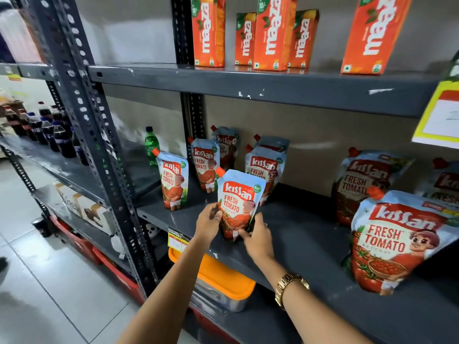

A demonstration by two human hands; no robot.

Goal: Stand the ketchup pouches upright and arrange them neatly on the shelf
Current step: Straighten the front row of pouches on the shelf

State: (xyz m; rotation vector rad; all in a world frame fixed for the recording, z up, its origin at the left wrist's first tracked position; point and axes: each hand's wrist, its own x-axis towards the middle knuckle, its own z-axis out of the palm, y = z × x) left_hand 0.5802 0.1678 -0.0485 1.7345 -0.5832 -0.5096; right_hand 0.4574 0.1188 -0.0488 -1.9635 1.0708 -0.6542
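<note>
Ketchup pouch (238, 203) stood upright near the front edge of the shelf (298, 239), left hand (208, 223) and right hand (257, 238) closed on its lower sides. Best to square the base flat, label forward, before easing the grip. Blue-white, red cap, apparently slightly tilted.
</note>
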